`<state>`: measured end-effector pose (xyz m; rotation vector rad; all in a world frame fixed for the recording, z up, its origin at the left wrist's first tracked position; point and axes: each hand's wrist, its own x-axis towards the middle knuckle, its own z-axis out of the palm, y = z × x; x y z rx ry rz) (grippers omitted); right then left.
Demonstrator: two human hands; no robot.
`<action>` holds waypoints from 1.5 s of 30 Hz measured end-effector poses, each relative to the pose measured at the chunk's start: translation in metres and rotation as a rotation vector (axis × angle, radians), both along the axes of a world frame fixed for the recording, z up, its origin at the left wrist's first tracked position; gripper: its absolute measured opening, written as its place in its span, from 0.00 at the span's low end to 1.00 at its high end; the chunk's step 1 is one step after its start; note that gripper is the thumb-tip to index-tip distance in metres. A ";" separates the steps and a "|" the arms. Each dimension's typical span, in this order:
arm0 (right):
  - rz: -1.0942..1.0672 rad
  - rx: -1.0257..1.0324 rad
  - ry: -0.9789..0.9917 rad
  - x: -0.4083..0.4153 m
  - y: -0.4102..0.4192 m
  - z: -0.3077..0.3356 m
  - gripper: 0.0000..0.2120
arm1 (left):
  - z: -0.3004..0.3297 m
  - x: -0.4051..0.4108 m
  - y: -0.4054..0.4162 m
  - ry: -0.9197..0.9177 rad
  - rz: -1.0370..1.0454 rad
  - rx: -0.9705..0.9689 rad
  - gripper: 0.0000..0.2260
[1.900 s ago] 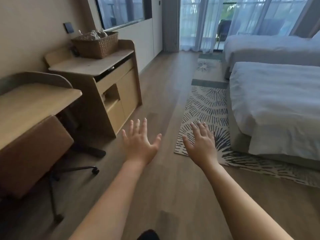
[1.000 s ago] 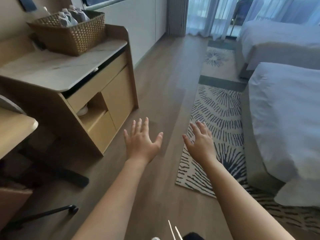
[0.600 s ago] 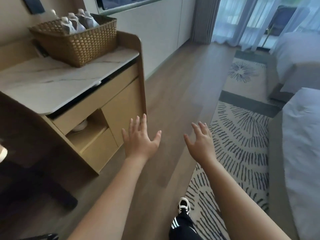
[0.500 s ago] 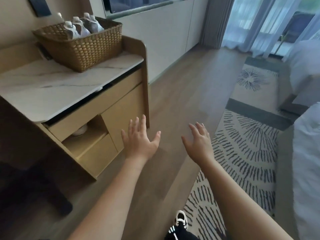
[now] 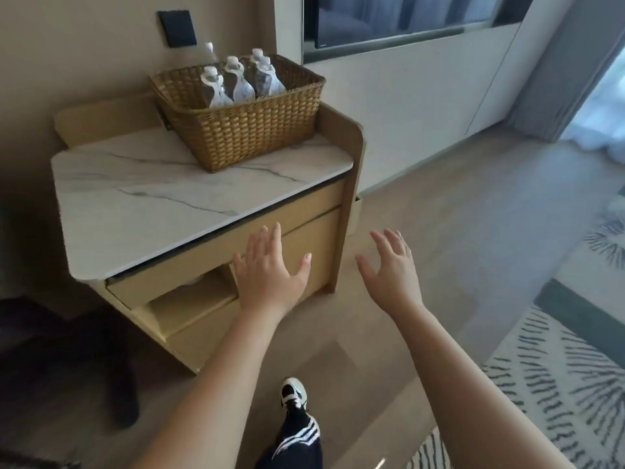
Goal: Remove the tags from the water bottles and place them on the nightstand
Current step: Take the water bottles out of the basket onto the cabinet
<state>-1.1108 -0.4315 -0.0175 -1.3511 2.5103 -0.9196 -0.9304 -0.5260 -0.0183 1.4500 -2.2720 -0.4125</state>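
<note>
While the water bottles (image 5: 236, 82) stand upright and close together in the wicker basket (image 5: 243, 130), their caps clear of its rim, no tags can be made out on them from here; the necks are too small and blurred to tell. The basket sits at the back right of the nightstand (image 5: 142, 201), on its marble counter, against the raised wooden back and side. The front and left of that top lie bare, which looks the natural place for the bottles once stripped.

Both hands are short of the basket and lower than the top. The left hand (image 5: 267, 269) floats palm down in front of the drawer face, its fingers (image 5: 270, 238) straight and spread, holding nothing. The right hand (image 5: 392, 269) hangs beside it over the wooden floor, fingers loosely apart, also empty.

The step in hand seems to be the approach. To do it well, step in closer, lift both hands over the front rim, and take one bottle by its neck, drawing it straight up so that its neighbours do not topple. Then one hand can steady the body while the other works at the neck.

A shoe (image 5: 294, 394) and a striped trouser leg show below, and a patterned rug (image 5: 558, 384) lies to the right.
</note>
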 end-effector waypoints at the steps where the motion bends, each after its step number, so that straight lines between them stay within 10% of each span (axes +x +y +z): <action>1: 0.020 -0.014 0.003 -0.008 -0.021 0.001 0.27 | 0.000 -0.006 -0.018 0.003 0.019 -0.007 0.36; 21: 0.338 -0.185 0.128 -0.110 -0.474 0.082 0.27 | 0.085 -0.090 -0.409 0.193 0.354 -0.221 0.35; 39: 0.521 -0.002 -0.072 -0.175 -0.636 0.085 0.45 | 0.084 -0.125 -0.527 0.477 0.655 0.160 0.51; 45: 0.609 0.027 -0.081 -0.177 -0.652 0.083 0.41 | 0.073 -0.129 -0.534 0.501 0.729 0.158 0.41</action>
